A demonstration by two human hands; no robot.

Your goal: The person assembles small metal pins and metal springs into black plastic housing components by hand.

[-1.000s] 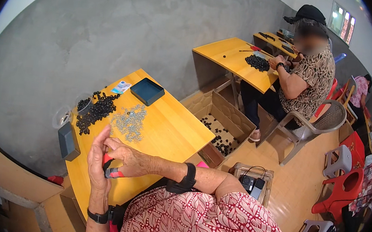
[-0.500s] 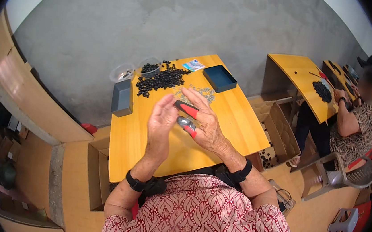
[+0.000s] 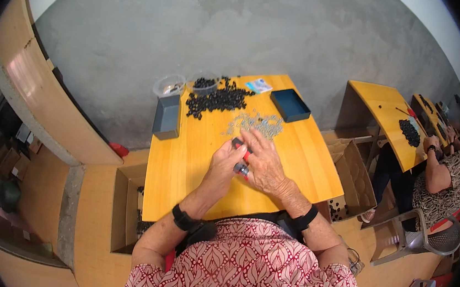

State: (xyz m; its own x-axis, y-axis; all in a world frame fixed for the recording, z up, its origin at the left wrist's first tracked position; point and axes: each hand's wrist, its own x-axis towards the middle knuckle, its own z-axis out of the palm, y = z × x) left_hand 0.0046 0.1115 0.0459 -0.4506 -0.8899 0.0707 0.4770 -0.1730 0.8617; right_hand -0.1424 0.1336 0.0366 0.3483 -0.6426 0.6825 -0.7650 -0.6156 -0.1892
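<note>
Over the near middle of the yellow table (image 3: pixel 183 166) my two hands meet. My right hand (image 3: pixel 267 168) is closed on a hand tool (image 3: pixel 240 170) with red and black handle parts. Its working end is hidden among the fingers. My left hand (image 3: pixel 225 165) presses up against the tool, fingers bent inward; whatever they pinch is too small to make out. Just beyond the hands lies a spread of small silver metal pieces (image 3: pixel 265 126). Farther back, to the left, is a pile of small black parts (image 3: pixel 220 99).
A dark blue tray (image 3: pixel 290 106) stands at the back right, a grey-blue box (image 3: pixel 167 118) at the left edge. Clear plastic tubs (image 3: pixel 169 85) sit behind it. Cardboard boxes (image 3: pixel 357 172) flank the table. Another person (image 3: pixel 442 180) works at a second table (image 3: pixel 380 102) on the right.
My hands have come together: the left, which was upright and apart from the tool with fingers extended, now bends in against it. The whole view has shifted slightly.
</note>
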